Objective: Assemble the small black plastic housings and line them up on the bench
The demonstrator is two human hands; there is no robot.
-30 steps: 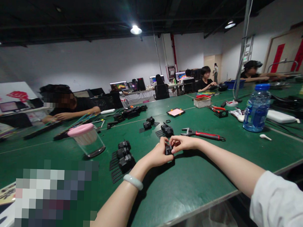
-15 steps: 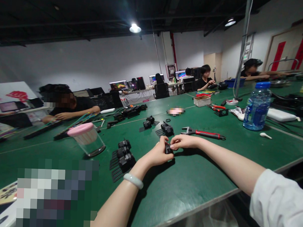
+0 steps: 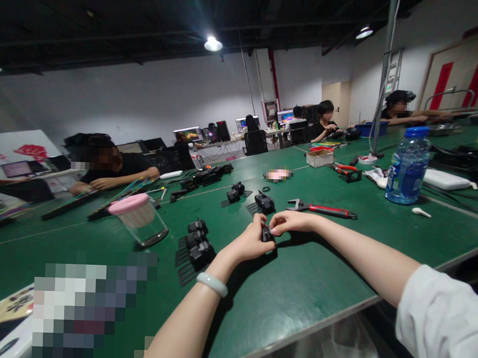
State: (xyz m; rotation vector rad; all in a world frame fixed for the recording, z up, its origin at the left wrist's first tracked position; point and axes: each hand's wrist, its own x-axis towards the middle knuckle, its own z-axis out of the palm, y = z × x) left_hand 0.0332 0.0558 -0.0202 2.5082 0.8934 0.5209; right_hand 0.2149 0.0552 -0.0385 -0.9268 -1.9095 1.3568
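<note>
Between my two hands, just above the green table [image 3: 298, 285], is a small black plastic part [image 3: 267, 234], mostly covered by fingers. My left hand [image 3: 254, 241] is closed around it from the left. The fingertips of my right hand [image 3: 286, 222] pinch at its right side; whether they grip it or something tiny on it is hidden. Just beyond lies a black part with comb-like prongs [image 3: 264, 202], and a similar smaller one [image 3: 235, 193] sits farther left. Several more pronged black parts [image 3: 197, 245] stand in a row left of my left forearm. Adjustable pliers with red handles [image 3: 324, 209] lie beyond my right hand.
A glass cup with a pink lid [image 3: 134, 206] stands at left. On the right are a blue-capped bottle [image 3: 408, 166], a white earbud [image 3: 421, 212] and a white box [image 3: 320, 158]. A metal pole [image 3: 383, 90] rises from the table. Other people [image 3: 118, 159] sit around it.
The camera view has shifted very slightly. My hands keep nearly the same hold on the black part.
</note>
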